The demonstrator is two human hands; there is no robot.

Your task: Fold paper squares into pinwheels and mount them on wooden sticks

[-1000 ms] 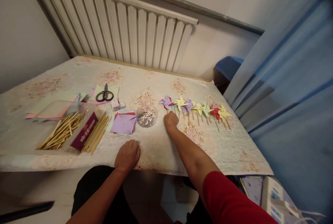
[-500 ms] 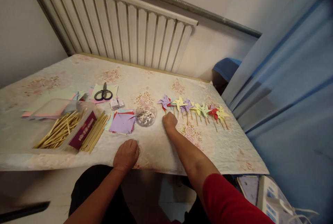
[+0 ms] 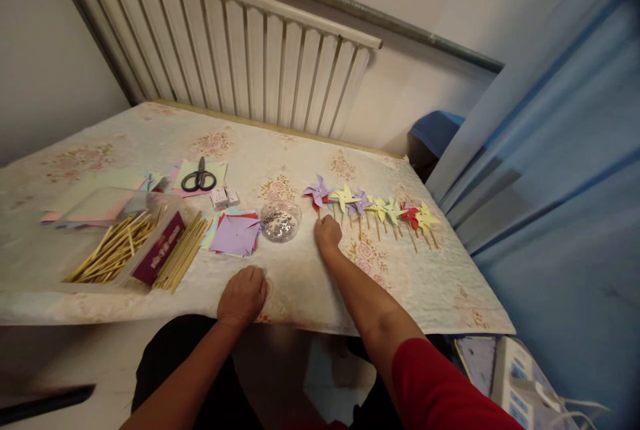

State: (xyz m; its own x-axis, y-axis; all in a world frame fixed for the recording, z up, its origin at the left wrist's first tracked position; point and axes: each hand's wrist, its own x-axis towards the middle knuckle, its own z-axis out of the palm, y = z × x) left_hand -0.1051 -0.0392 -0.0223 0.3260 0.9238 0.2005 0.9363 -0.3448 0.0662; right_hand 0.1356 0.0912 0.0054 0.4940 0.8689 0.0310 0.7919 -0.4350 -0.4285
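Note:
My right hand [image 3: 328, 233] rests on the table with its fingers closed around the stick of a purple paper pinwheel [image 3: 317, 191], the leftmost in a row of several paper pinwheels [image 3: 381, 209] lying side by side. My left hand [image 3: 245, 295] lies as a loose fist on the near table edge and holds nothing that I can see. A small clear bowl of shiny pins [image 3: 281, 221] stands just left of the right hand, beside a stack of coloured paper squares [image 3: 235, 233].
Wooden sticks [image 3: 117, 248] lie in and beside a clear plastic box [image 3: 111, 226] at the left. Black scissors [image 3: 199, 179] and a small white box [image 3: 223, 199] lie further back. A radiator [image 3: 240, 43] lines the wall; blue fabric [image 3: 550, 170] hangs at right.
The right hand has drawn the purple pinwheel slightly closer to the row and stays closed on its stick. The left hand has not moved.

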